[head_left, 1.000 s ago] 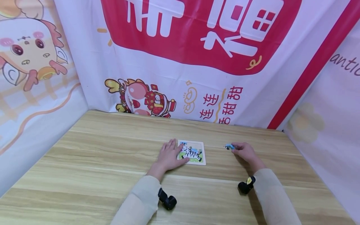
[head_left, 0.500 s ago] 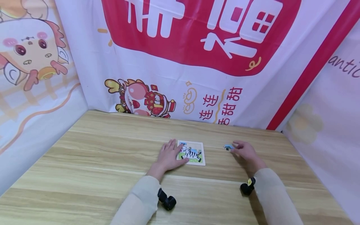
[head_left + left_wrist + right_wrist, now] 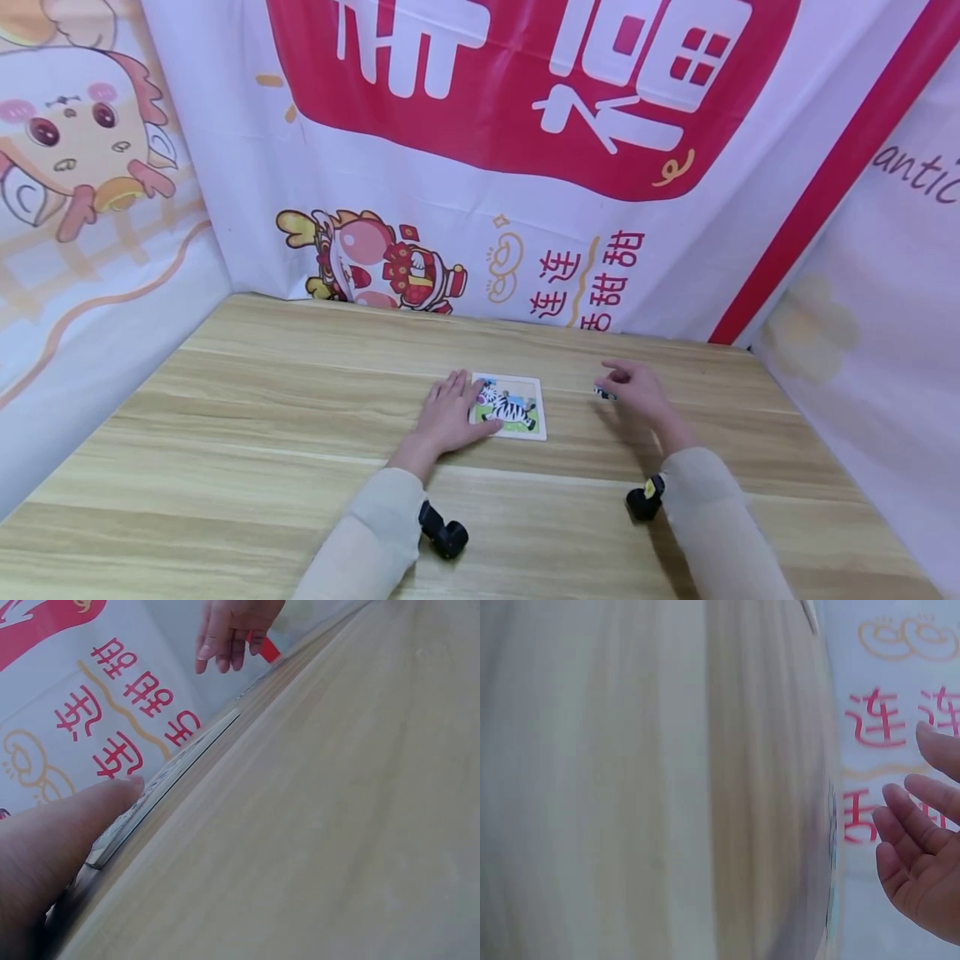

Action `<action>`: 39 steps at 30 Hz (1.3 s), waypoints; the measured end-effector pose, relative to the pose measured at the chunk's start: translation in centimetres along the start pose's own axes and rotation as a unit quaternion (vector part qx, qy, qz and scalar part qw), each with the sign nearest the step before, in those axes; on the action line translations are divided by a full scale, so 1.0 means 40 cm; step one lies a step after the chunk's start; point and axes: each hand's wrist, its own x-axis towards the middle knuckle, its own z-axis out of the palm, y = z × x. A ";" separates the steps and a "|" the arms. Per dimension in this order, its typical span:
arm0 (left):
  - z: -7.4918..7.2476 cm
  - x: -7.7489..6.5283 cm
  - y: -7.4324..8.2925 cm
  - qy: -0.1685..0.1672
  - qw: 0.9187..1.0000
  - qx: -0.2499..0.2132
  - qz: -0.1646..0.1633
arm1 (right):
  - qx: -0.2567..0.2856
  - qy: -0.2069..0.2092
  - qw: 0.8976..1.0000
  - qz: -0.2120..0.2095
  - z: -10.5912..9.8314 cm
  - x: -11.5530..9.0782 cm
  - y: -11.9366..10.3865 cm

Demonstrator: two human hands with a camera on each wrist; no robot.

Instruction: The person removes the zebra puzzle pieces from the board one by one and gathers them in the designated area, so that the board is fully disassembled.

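Observation:
A zebra jigsaw puzzle (image 3: 513, 414) in a pale square frame lies on the table, with a bare beige strip along its upper part. My left hand (image 3: 447, 417) rests across the frame's left side with fingers spread, the thumb at its near edge. In the left wrist view the thumb (image 3: 82, 817) lies along the frame's side (image 3: 172, 784). To the right, a small blue, black and white puzzle piece (image 3: 602, 392) is on the table. My right hand (image 3: 636, 390) hovers over it and partly hides it. The right wrist view shows that hand (image 3: 926, 851) with loosely bent, parted fingers, holding nothing.
The wood-grain table (image 3: 315, 417) ends at a printed white and red cloth (image 3: 480, 192) along the back. More cloth hangs at the left (image 3: 97, 208) and right (image 3: 862, 300). Black cameras sit on the left wrist (image 3: 447, 537) and right wrist (image 3: 643, 502).
My right hand has lifted its fingers and shifted left over the puzzle piece, covering more of it. The left hand and the zebra puzzle have stayed in place.

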 end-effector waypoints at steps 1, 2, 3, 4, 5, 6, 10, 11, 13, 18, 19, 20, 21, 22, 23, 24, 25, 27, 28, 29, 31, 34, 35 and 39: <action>-0.002 0.000 -0.001 0.004 1.000 -0.006 -0.002 | 0.012 0.003 1.000 -0.004 0.009 0.002 -0.011; -0.003 0.000 -0.002 0.008 1.000 -0.011 -0.001 | 0.022 0.004 1.000 -0.007 0.018 0.005 -0.021; -0.004 0.000 -0.004 0.014 1.000 -0.014 0.000 | 0.029 0.004 1.000 -0.005 0.027 0.008 -0.030; -0.006 0.001 -0.005 0.020 1.000 -0.017 0.000 | 0.036 0.002 0.999 0.000 0.036 0.012 -0.038; -0.007 0.001 -0.007 0.025 1.000 -0.017 0.001 | 0.041 -0.001 0.999 0.006 0.045 0.015 -0.045; -0.008 0.000 -0.009 0.028 1.000 -0.015 0.001 | 0.047 -0.004 0.999 0.012 0.054 0.019 -0.052; -0.013 -0.002 -0.016 0.029 0.999 -0.012 -0.004 | 0.061 -0.021 0.997 0.031 0.090 0.032 -0.077; -0.014 -0.002 -0.018 0.025 1.000 -0.012 -0.006 | 0.064 -0.023 0.997 0.032 0.100 0.034 -0.083; -0.017 -0.003 -0.020 0.016 1.000 -0.010 -0.010 | 0.075 -0.029 0.996 0.031 0.118 0.038 -0.098; -0.018 -0.003 -0.023 0.002 1.000 0.003 -0.011 | 0.091 -0.043 0.995 0.027 0.163 0.042 -0.136; -0.018 -0.003 -0.023 0.001 1.000 0.005 -0.011 | 0.091 -0.045 0.994 0.026 0.173 0.043 -0.141; -0.017 -0.003 -0.024 0.000 1.000 0.006 -0.010 | 0.091 -0.049 0.994 0.025 0.182 0.044 -0.145; -0.017 -0.003 -0.024 -0.002 1.000 0.007 -0.010 | 0.093 -0.053 0.994 0.020 0.192 0.045 -0.149; -0.017 -0.003 -0.025 -0.003 1.000 0.009 -0.010 | 0.097 -0.056 0.994 0.015 0.202 0.045 -0.152; -0.017 -0.004 -0.026 -0.004 1.000 0.011 -0.009 | 0.099 -0.059 0.993 0.007 0.211 0.045 -0.154; -0.017 -0.004 -0.026 -0.006 1.000 0.012 -0.009 | 0.102 -0.061 0.993 -0.004 0.221 0.046 -0.153; -0.017 -0.004 -0.026 -0.007 1.000 0.013 -0.009 | 0.102 -0.061 0.993 -0.016 0.230 0.045 -0.154; -0.018 -0.005 -0.026 -0.011 1.000 0.016 -0.010 | 0.109 -0.064 0.992 -0.020 0.246 0.044 -0.157; -0.018 -0.005 -0.027 -0.013 1.000 0.018 -0.011 | 0.109 -0.063 0.992 -0.018 0.253 0.044 -0.159; -0.018 -0.004 -0.027 -0.013 1.000 0.019 -0.010 | 0.106 -0.061 0.992 -0.016 0.259 0.045 -0.161; -0.018 -0.003 -0.028 -0.013 1.000 0.024 -0.010 | 0.098 -0.057 0.994 -0.005 0.271 0.047 -0.164; -0.018 -0.003 -0.028 -0.011 0.999 0.030 -0.009 | 0.078 -0.047 0.996 -0.003 0.285 0.048 -0.169; -0.019 -0.003 -0.028 -0.010 0.999 0.029 -0.008 | 0.072 -0.044 0.996 -0.006 0.289 0.047 -0.171; -0.020 -0.004 -0.027 -0.010 1.000 0.028 -0.006 | 0.054 -0.033 0.998 -0.010 0.303 0.047 -0.172</action>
